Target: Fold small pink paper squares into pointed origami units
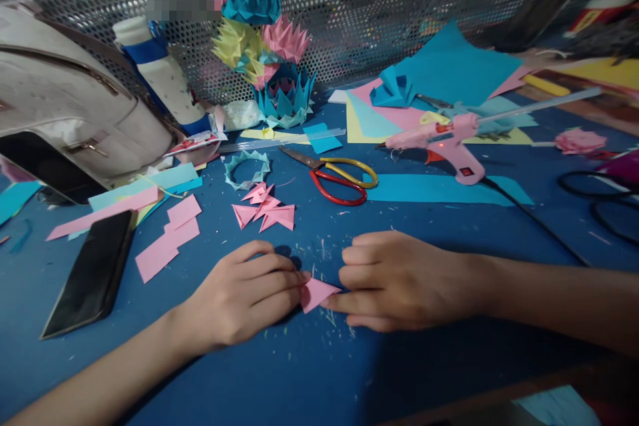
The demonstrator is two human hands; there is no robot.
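A small pink paper triangle (317, 294) lies folded on the blue table between my hands. The curled fingers of my left hand (244, 293) pinch its left side. On the other side, my right hand (399, 283) is closed, with a fingertip pressed on the triangle's right corner. Just beyond my left hand sits a small heap of pink folded paper points (265, 208). Behind that heap stands a light-blue paper ring (247, 170) with a pointed edge. Several pink paper rectangles (170, 238) lie to the left.
Scissors (324, 166) with red and yellow handles lie ahead, beside a blue paper strip (399, 188). A pink glue gun (439, 143) trails its cord rightward. A phone (92, 273) lies left. Folded paper flowers (284, 96), a bottle (160, 73) and a bag (74, 100) stand behind.
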